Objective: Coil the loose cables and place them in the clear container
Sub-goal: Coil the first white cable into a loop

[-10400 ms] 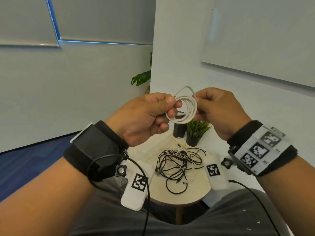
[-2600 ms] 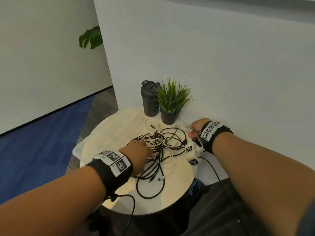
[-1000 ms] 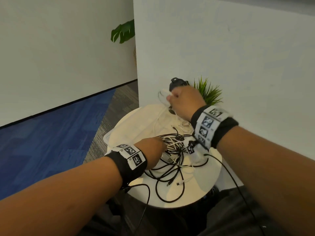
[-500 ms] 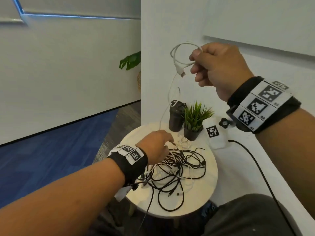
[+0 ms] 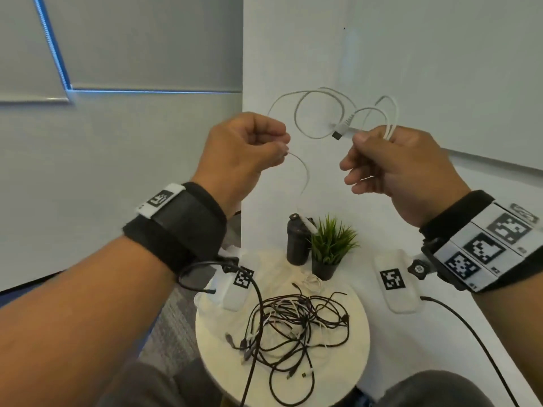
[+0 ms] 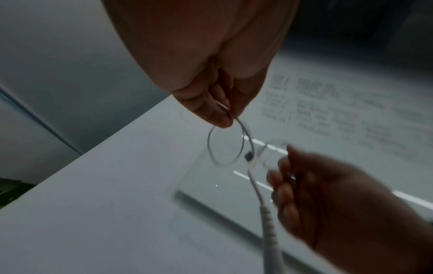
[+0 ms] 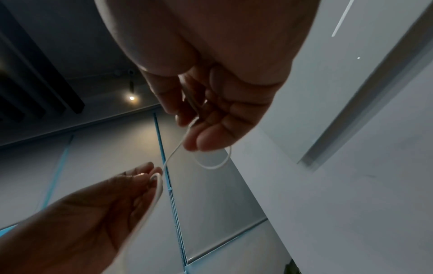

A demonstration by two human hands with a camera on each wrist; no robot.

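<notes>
Both hands are raised at chest height with a thin white cable (image 5: 320,113) strung between them. My left hand (image 5: 283,148) pinches it between thumb and forefinger; a tail hangs down from there toward the table. My right hand (image 5: 361,142) grips a small loop of the same cable, with one plug (image 5: 339,133) dangling free beside it. The left wrist view shows the cable (image 6: 225,148) looping out of my fingertips (image 6: 222,118). On the round table (image 5: 346,362) lies a tangle of black and white cables (image 5: 293,324). A corner of the clear container (image 5: 205,299) shows at the table's left, mostly hidden.
A black bottle (image 5: 296,242) and a small potted plant (image 5: 332,251) stand at the table's back edge, against a white wall. A small coiled white cable (image 5: 313,280) lies in front of them. Blue carpet is on the left; my knees are below the table.
My left hand has left the tangle on the table, risen and taken hold of the white cable. My right hand has come down a little, and the cable now hangs off the table.
</notes>
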